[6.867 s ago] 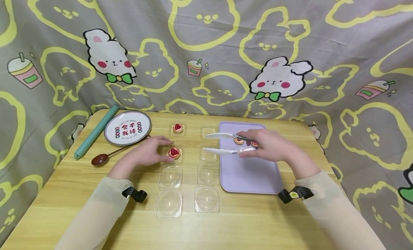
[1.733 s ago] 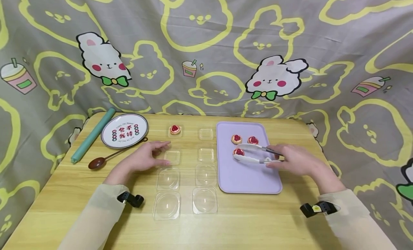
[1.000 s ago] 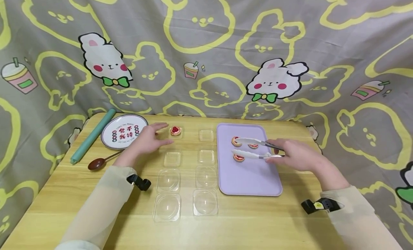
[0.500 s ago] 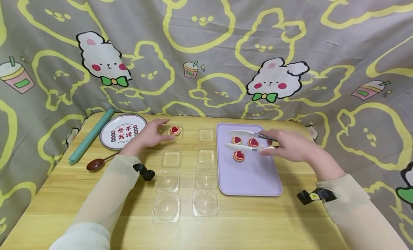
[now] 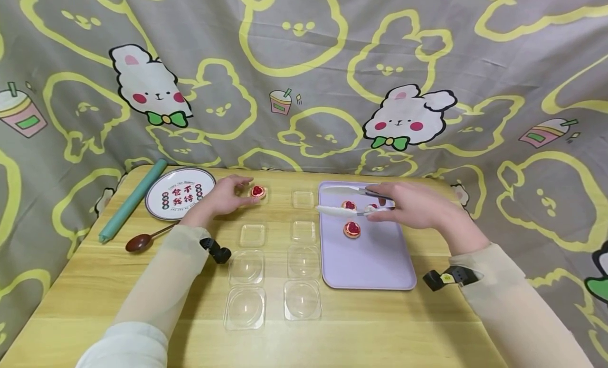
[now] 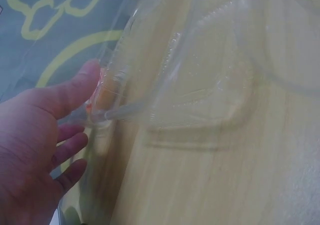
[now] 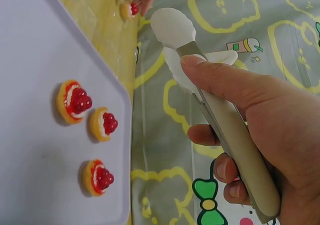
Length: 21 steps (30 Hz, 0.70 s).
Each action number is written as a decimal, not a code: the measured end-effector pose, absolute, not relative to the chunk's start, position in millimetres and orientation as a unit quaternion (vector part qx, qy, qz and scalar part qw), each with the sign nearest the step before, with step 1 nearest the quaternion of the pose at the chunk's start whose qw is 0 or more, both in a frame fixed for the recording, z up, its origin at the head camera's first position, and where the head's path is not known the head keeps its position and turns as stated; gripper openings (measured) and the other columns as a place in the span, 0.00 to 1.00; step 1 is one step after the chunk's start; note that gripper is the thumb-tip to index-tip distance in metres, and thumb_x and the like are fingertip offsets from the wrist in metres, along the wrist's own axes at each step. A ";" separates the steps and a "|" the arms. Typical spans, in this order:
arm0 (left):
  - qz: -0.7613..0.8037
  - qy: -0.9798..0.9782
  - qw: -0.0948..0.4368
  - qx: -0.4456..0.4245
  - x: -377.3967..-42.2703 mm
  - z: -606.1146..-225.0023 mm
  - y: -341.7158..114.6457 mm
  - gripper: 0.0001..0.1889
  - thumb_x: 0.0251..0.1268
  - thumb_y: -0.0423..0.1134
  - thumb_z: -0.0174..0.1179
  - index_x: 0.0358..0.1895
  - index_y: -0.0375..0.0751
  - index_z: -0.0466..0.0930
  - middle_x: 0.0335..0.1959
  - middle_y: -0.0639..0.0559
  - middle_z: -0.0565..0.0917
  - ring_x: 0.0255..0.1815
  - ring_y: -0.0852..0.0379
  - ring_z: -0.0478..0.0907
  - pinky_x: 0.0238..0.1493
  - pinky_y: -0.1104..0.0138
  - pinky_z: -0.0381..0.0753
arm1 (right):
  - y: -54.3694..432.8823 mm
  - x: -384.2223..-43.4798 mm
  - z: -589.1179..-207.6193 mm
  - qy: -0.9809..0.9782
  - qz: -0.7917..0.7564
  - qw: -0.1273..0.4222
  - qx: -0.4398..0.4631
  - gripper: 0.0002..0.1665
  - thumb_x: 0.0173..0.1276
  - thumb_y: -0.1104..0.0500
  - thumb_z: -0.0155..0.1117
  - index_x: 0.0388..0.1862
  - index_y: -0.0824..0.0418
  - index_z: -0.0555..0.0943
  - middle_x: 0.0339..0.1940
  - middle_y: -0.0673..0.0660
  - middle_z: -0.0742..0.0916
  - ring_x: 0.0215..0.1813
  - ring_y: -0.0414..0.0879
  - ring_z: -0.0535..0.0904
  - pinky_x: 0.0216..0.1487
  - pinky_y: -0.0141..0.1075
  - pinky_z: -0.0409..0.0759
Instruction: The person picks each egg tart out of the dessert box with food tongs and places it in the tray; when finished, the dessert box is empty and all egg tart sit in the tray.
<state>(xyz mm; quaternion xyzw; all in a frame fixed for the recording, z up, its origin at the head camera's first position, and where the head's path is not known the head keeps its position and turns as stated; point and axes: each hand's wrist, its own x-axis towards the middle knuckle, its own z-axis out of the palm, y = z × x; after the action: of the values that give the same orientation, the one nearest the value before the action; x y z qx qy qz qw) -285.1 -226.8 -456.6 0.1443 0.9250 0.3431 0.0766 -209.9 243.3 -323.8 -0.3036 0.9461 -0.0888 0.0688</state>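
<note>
My right hand (image 5: 401,201) grips metal tongs with pale tips (image 5: 339,211). The tongs' arms are spread, with nothing pinched between them, over the top of the lilac tray (image 5: 370,265). Three small fruit tarts (image 5: 352,229) with red berries lie on that tray, two of them partly covered by the tongs and hand. At the back left, my left hand (image 5: 230,194) has its thumb and forefinger spread around the left side of a small clear container (image 5: 269,195). Inside it sits another fruit tart (image 5: 258,191). In the left wrist view, the thumb (image 6: 82,85) is right at the clear plastic edge.
Two columns of small clear containers (image 5: 303,199) and larger clear lids (image 5: 246,307) stand between the hands. To the left lie a printed plate (image 5: 180,194), a brown wooden spoon (image 5: 140,243) and a green roll (image 5: 135,199). A patterned curtain closes off the back.
The tart in the second container is now on the tray with the others. My left hand has gone back to the rear container and closed in slightly; the tongs have lifted leftward and away.
</note>
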 end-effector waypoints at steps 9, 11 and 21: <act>0.345 0.925 0.076 0.139 -284.4 -452.0 -225.8 0.41 0.64 0.49 0.78 0.76 0.33 0.72 0.65 0.35 0.79 0.67 0.37 0.74 0.71 0.44 0.71 | 215.7 -223.9 -318.8 0.944 -0.103 0.096 -0.300 0.58 0.64 0.21 0.66 0.80 0.58 0.72 0.34 0.42 0.89 0.39 0.41 0.82 0.47 0.47 0.81; 0.345 0.925 0.077 0.138 -284.2 -451.2 -225.6 0.41 0.64 0.49 0.78 0.75 0.33 0.73 0.65 0.34 0.79 0.67 0.37 0.74 0.71 0.44 0.71 | 208.2 -228.5 -318.4 0.943 -0.101 0.093 -0.303 0.59 0.63 0.21 0.67 0.80 0.59 0.73 0.34 0.43 0.88 0.38 0.43 0.82 0.45 0.46 0.80; 0.352 0.923 0.083 0.134 -284.7 -449.9 -225.0 0.41 0.63 0.49 0.78 0.74 0.34 0.74 0.66 0.34 0.80 0.68 0.37 0.74 0.72 0.46 0.70 | 174.1 -255.2 -321.0 0.939 -0.095 0.081 -0.320 0.48 0.68 0.31 0.72 0.78 0.57 0.75 0.48 0.50 0.87 0.44 0.48 0.82 0.50 0.51 0.81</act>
<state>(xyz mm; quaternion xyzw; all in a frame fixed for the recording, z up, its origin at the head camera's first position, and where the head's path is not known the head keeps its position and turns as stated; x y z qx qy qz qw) -284.7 -225.0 -449.9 0.1343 0.9227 0.3518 0.0827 -255.2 174.1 -321.0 -0.3204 0.9391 -0.0946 0.0808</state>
